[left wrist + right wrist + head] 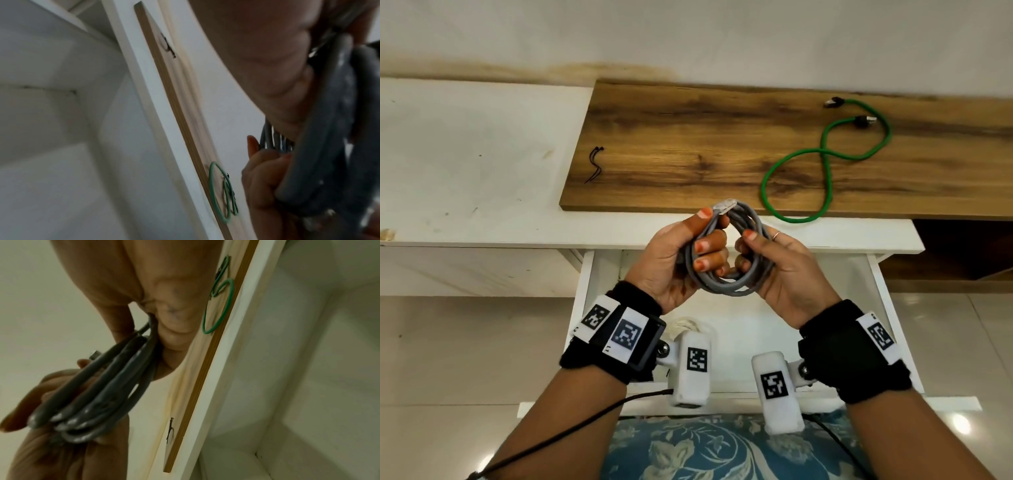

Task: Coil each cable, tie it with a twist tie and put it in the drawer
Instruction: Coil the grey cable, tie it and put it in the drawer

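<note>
Your left hand (681, 253) and right hand (780, 263) both grip the coiled grey Ethernet cable (732, 274), keeping its loops together over the open drawer (880, 291). The twist ties (595, 164) lie beyond your left hand, likely next.

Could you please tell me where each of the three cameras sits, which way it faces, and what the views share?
Head: worn on the head, facing forward and down at the wooden board, the open drawer and both hands; left hand, right hand and both forearms show.
Left wrist: looks along the left palm toward the grey cable.
Right wrist: looks along the right palm at the same coil.
Shared: all three show the grey cable, the green cable and the twist ties.
</note>
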Motion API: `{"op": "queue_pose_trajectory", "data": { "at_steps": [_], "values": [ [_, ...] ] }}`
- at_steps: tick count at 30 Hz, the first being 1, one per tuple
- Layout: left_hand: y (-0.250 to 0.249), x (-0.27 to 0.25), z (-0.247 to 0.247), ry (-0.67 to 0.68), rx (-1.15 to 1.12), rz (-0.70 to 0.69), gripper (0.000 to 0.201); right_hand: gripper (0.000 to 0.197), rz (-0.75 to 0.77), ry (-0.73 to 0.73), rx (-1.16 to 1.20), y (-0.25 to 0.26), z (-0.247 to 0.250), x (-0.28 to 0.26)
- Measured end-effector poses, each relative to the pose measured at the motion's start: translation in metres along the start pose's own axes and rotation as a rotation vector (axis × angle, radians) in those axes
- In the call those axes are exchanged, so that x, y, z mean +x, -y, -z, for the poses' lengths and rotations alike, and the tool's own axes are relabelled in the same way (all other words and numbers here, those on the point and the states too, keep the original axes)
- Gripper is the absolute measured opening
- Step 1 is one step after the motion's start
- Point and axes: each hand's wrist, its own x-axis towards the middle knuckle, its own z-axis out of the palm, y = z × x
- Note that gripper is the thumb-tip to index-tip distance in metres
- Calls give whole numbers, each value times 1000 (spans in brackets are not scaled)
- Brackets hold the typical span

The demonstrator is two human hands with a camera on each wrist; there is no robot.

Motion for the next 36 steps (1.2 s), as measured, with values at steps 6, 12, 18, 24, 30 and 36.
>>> {"op": "queue_pose_trajectory", "data": {
  "at_steps": [6, 12, 18, 24, 30, 36],
  "values": [
    [-7, -1, 0, -64, 277, -32, 30, 18, 34, 0, -3, -5, -4, 0],
    [-1, 0, -2, -78, 234, -45, 26, 29, 69, -15, 2, -5, -1, 1],
    [11, 6, -9, -81, 169, -39, 24, 44, 105, -84, 218, -15, 2, 8],
    [23, 8, -19, -34, 256, 24, 22, 47, 42, -198, 305, -34, 21, 17],
    [5, 8, -11, -175, 3, -70, 24, 58, 344, -265, -251, -24, 1, 7],
    [-12, 7, 9, -258, -162, -170, 29, 38, 999, 2, -1314, -22, 3, -3]
  ]
}}
